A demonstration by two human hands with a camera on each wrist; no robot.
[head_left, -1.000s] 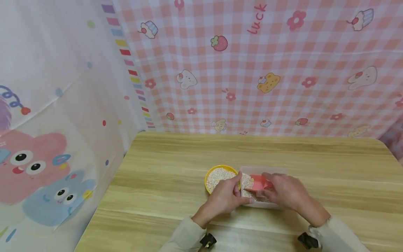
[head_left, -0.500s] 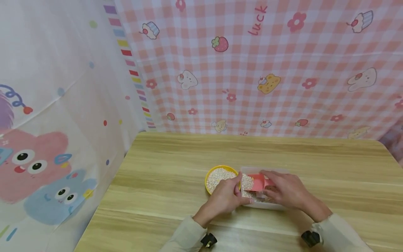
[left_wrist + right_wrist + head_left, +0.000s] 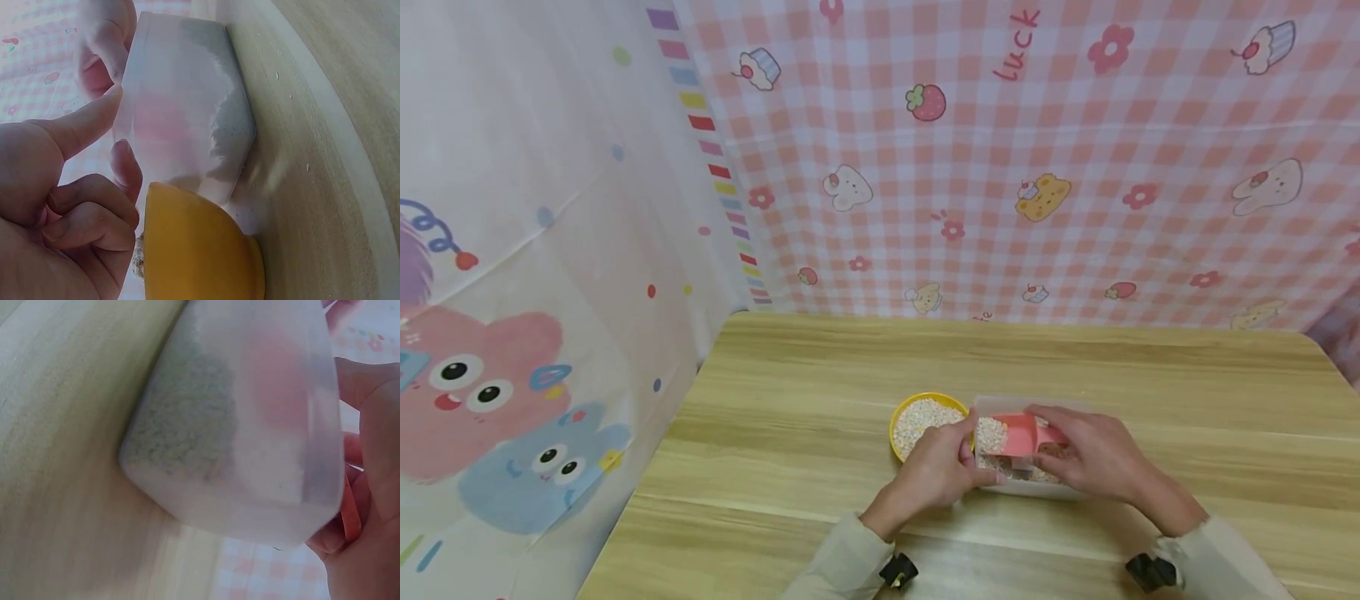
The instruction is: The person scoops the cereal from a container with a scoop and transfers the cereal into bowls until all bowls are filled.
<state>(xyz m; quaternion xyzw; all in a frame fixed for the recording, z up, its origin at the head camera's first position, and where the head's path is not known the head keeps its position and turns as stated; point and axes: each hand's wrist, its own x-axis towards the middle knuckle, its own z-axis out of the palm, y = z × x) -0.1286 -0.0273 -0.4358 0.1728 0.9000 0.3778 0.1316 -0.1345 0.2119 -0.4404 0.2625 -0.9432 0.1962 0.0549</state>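
My right hand (image 3: 1101,454) grips the handle of a pinkish-red scoop (image 3: 1021,435) over the clear plastic box (image 3: 1033,487). Pale flakes like rolled oats (image 3: 992,434) lie at the scoop's front end. In the right wrist view, a strip of the red handle (image 3: 351,509) shows between the fingers. My left hand (image 3: 934,468) holds the box's left end between thumb and forefinger, the other fingers curled. Under that hand's left side stands a yellow bowl (image 3: 197,244) filled with the same flakes (image 3: 917,421). More flakes (image 3: 181,406) are heaped inside the box, seen through its cloudy wall.
The wooden table (image 3: 805,367) extends around the bowl and box. A few stray flakes (image 3: 307,167) lie on it. A pink checked cloth (image 3: 970,158) hangs behind, and a white printed cloth (image 3: 572,275) hangs on the left.
My right hand has drawn slightly to the right, and the scoop has risen, showing more of its red bowl. The left hand and yellow bowl stay in place.
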